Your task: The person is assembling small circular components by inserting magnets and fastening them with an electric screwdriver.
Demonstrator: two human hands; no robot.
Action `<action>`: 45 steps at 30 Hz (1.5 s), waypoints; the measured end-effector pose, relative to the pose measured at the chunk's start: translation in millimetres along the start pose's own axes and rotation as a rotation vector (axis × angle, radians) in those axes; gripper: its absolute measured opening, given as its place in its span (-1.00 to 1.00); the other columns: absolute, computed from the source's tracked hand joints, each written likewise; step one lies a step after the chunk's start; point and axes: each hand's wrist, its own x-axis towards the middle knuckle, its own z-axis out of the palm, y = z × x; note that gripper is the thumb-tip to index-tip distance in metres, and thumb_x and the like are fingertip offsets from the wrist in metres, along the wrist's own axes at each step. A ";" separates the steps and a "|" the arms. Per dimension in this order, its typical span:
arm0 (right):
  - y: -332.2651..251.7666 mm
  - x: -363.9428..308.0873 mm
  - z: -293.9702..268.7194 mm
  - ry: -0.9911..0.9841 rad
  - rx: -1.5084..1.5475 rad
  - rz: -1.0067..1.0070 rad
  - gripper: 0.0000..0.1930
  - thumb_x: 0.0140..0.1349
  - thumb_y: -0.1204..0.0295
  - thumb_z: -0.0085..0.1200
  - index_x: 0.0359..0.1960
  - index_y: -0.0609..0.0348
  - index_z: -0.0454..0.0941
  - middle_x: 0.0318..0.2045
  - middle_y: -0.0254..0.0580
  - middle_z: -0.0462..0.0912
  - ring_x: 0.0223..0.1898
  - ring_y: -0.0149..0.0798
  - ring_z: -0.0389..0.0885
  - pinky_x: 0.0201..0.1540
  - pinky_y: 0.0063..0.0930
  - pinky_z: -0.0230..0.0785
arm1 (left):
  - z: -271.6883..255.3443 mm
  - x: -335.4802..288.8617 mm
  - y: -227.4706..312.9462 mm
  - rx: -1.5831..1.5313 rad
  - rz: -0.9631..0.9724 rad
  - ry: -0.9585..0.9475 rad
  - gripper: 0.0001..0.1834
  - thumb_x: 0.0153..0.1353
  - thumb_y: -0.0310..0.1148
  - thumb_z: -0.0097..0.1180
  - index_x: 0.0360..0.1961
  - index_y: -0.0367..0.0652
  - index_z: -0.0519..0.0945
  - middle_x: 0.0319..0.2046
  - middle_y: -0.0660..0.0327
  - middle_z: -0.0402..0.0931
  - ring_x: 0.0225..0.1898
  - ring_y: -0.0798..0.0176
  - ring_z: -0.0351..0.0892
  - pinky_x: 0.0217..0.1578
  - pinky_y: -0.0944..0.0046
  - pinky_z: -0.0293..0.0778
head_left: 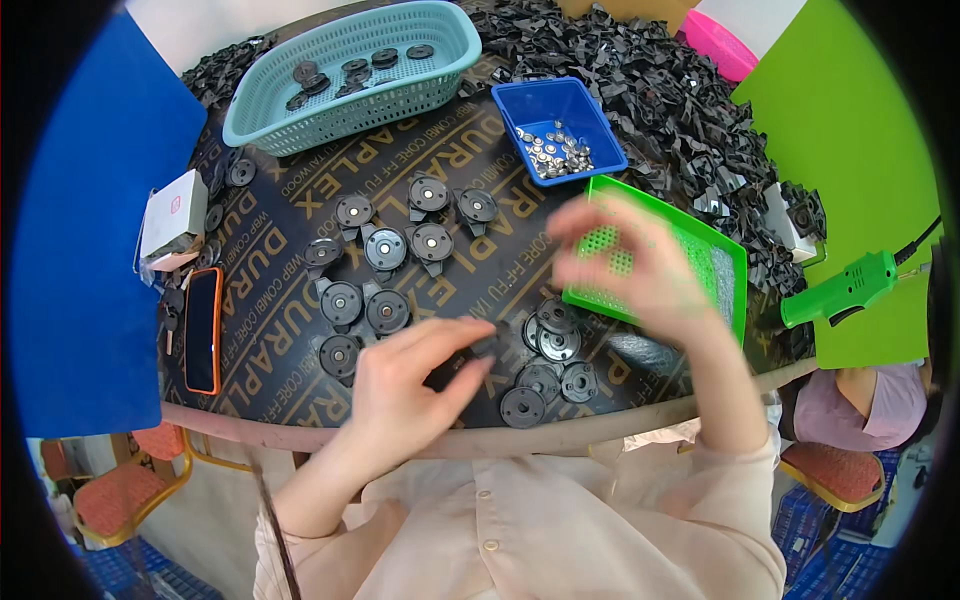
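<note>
Disc (485,347) sat pinched in your left hand (405,376), where a loose grip risked dropping it onto the pile (558,345) just rightward; your blurred right hand's (628,258) hold couldn't be told.

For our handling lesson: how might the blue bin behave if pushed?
The blue bin would probably hold its shape: it looks moulded from plastic. Sitting wide and low on the table, it seems unlikely to tip. The loose silver pieces inside may slide.
</note>
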 end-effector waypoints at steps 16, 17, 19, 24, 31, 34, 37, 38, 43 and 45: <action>69.6 138.8 -28.2 0.009 -0.758 -0.031 -0.89 0.02 0.50 0.26 -0.41 0.24 0.64 -0.47 -0.06 0.68 -0.36 -0.11 0.67 -0.26 -0.32 0.48 | 9.0 13.1 -5.9 0.796 0.316 -0.017 -0.71 0.05 -0.33 0.26 -0.21 -0.27 0.62 -0.15 0.11 0.54 0.07 0.07 0.51 0.06 0.15 0.45; 75.5 139.8 -30.4 0.042 -0.749 -0.056 -0.89 0.02 0.51 0.26 -0.41 0.25 0.63 -0.46 -0.07 0.68 -0.36 -0.12 0.67 -0.26 -0.33 0.48 | 12.8 8.0 1.2 0.598 0.241 -0.098 -0.68 0.02 -0.31 0.29 -0.22 -0.26 0.63 -0.19 0.13 0.53 -0.02 0.08 0.52 -0.04 0.16 0.47; 77.4 138.4 -33.7 0.076 -0.739 -0.081 -0.89 0.02 0.51 0.26 -0.41 0.26 0.63 -0.45 -0.08 0.68 -0.36 -0.13 0.67 -0.26 -0.33 0.48 | 21.6 -0.1 16.8 0.333 0.196 -0.202 -0.62 -0.07 -0.28 0.36 -0.23 -0.25 0.63 -0.33 0.18 0.46 -0.27 0.12 0.48 -0.29 0.19 0.47; 58.4 129.8 -40.4 0.082 -0.555 -0.021 -0.88 0.02 0.52 0.26 -0.44 0.27 0.58 -0.50 -0.22 0.67 -0.42 -0.37 0.64 -0.30 -0.47 0.45 | 37.6 -16.0 19.3 0.353 0.122 -0.280 -0.69 -0.08 -0.28 0.37 -0.32 -0.20 0.63 -0.42 0.20 0.40 -0.29 0.10 0.49 -0.32 0.18 0.46; 62.9 125.4 -53.9 0.158 -0.448 0.087 -0.88 0.03 0.61 0.27 -0.38 0.20 0.63 -0.53 -0.33 0.63 -0.49 -0.51 0.54 -0.40 -0.56 0.39 | 9.7 19.2 28.3 -0.304 -0.308 -0.293 -0.80 0.10 -0.42 0.36 -0.37 -0.23 0.55 -0.49 0.34 0.55 -0.55 0.54 0.40 -0.52 0.46 0.36; 51.2 114.0 -60.7 0.196 -0.342 0.062 -0.86 0.05 0.61 0.27 -0.32 0.20 0.65 -0.50 -0.36 0.63 -0.49 -0.53 0.52 -0.39 -0.59 0.38 | 10.8 45.5 19.1 -0.637 -0.395 -0.165 -0.77 0.17 -0.44 0.28 -0.17 -0.27 0.58 -0.49 0.37 0.52 -0.58 0.58 0.39 -0.61 0.57 0.27; 26.7 92.0 -55.5 0.172 -0.157 0.049 -0.84 0.08 0.60 0.26 -0.27 0.21 0.64 -0.45 -0.39 0.64 -0.43 -0.55 0.54 -0.40 -0.63 0.39 | 12.7 56.6 19.0 -0.786 -0.523 -0.106 -0.73 0.22 -0.46 0.21 -0.06 -0.30 0.58 -0.42 0.28 0.60 -0.56 0.51 0.50 -0.59 0.54 0.43; 14.7 75.4 -53.3 0.178 -0.084 0.042 -0.83 0.09 0.59 0.26 -0.26 0.22 0.63 -0.43 -0.38 0.65 -0.40 -0.55 0.55 -0.39 -0.64 0.40 | 17.1 59.3 16.8 -0.875 -0.579 -0.068 -0.73 0.22 -0.47 0.20 -0.05 -0.31 0.57 -0.39 0.23 0.63 -0.54 0.47 0.55 -0.57 0.52 0.49; 1.9 6.2 -15.0 0.183 0.233 -0.163 -0.79 0.04 0.61 0.33 -0.27 0.21 0.61 -0.34 -0.32 0.67 -0.27 -0.49 0.64 -0.29 -0.66 0.49 | 34.1 45.3 0.4 -1.062 -0.356 0.002 -0.75 0.22 -0.54 0.14 -0.06 -0.31 0.59 -0.04 0.18 0.56 -0.07 0.40 0.57 -0.08 0.41 0.48; -10.6 -19.8 3.7 0.253 0.025 -0.159 -0.84 0.05 0.61 0.32 -0.32 0.22 0.63 -0.32 -0.28 0.69 -0.27 -0.45 0.66 -0.26 -0.59 0.53 | 28.9 42.8 0.6 -1.128 -0.426 -0.045 -0.70 0.19 -0.58 0.09 -0.03 -0.31 0.58 0.01 0.19 0.53 -0.02 0.40 0.54 -0.06 0.40 0.48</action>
